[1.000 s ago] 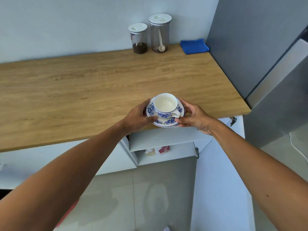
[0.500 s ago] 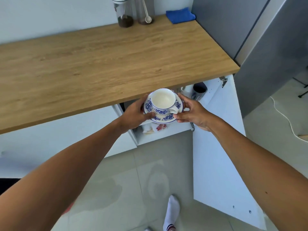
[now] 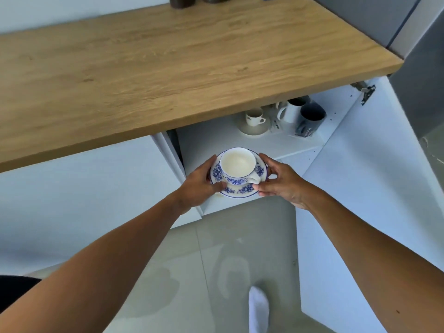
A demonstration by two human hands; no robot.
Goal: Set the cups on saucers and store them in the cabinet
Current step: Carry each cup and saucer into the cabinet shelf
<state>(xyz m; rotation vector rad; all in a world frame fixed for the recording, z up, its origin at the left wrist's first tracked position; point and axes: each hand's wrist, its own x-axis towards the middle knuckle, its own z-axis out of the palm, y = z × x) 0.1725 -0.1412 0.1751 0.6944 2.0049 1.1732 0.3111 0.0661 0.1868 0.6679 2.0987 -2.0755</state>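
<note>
A white cup with blue flowers [image 3: 237,165] sits on its matching saucer [image 3: 240,189]. My left hand [image 3: 200,185] grips the saucer's left rim and my right hand [image 3: 280,180] grips its right rim. The set hangs just in front of the open cabinet's shelf [image 3: 211,143], below the wooden countertop [image 3: 168,68]. Deeper on that shelf a small white cup [image 3: 254,117] stands on a pale saucer [image 3: 253,129].
A white mug [image 3: 292,111] and a dark mug [image 3: 311,118] stand at the back right of the shelf. The open cabinet door [image 3: 360,188] stands to the right. Jar bases sit at the counter's far edge. A socked foot [image 3: 258,308] is on the tiled floor.
Both hands have carried the cup and saucer off the countertop and down to the front of the open cabinet shelf. The view has tilted lower, showing the shelf's contents.
</note>
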